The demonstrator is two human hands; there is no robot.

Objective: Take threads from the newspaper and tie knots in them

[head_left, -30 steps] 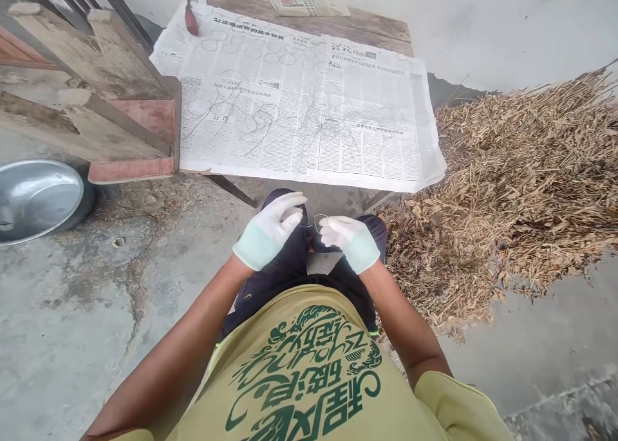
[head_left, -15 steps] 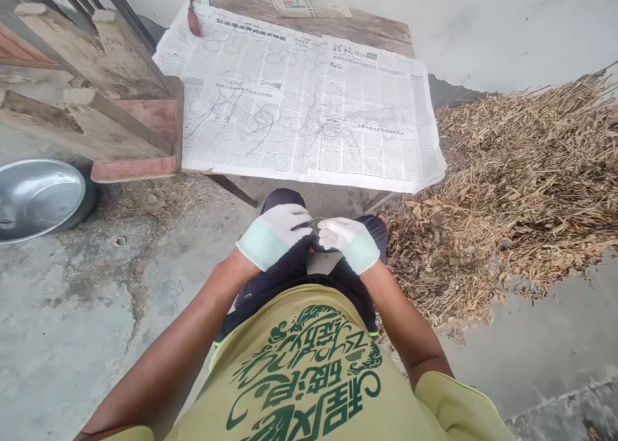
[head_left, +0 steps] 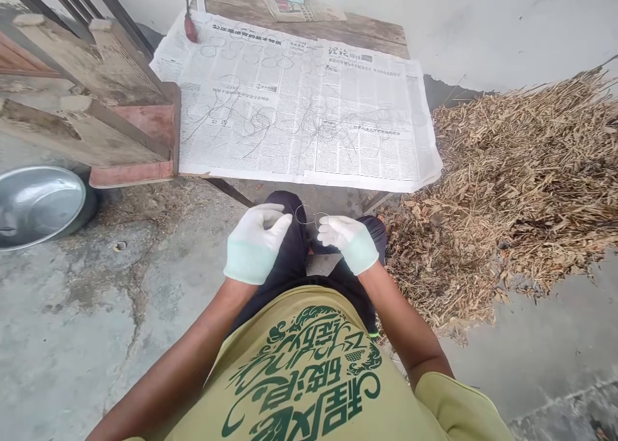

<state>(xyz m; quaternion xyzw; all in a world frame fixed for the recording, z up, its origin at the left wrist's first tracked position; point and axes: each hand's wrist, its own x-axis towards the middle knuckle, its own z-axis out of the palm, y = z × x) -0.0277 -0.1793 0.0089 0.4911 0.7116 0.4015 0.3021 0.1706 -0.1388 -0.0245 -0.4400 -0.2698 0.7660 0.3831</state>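
A: Wire loop [head_left: 306, 215], thin and pale, held between both gloved hands over the lap, just in front of the dark trousers [head_left: 290, 261]. Left hand [head_left: 254, 241]: grip pinched on the loop's left end, fingers curled, thumb pressed against forefinger. Right hand [head_left: 348, 240]: grip pinched on the right end, fingertips drawn tight together.

B: Change against half a second ago?

A: Hands drawn apart. Earlier, left and right nearly touching, wire bunched and scarcely visible between them; now a clear gap, with a small round loop standing open at the left fingertips. Left hand also shifted outward and slightly lower; right hand almost unmoved.

B: Meaning for the work in hand?

A: Judged as a forming stroke just finished: loop opened and shaped, not yet laid down. Exact twist or closure of the wire too fine to tell.

B: Surroundings?

A: Counter [head_left: 376, 32] ahead, covered by a spread newspaper [head_left: 309, 112] bearing many similar wire rings and tangled strands [head_left: 255, 116]. Red-handled tool [head_left: 191, 22] at the sheet's far left corner. Metal basin [head_left: 41, 203] on the concrete floor [head_left: 96, 312] to the left, heap of dry straw [head_left: 521, 183] to the right, wooden steps [head_left: 96, 106] beside the counter. Held loop well apart from the rings on the newspaper, below the sheet's near edge.
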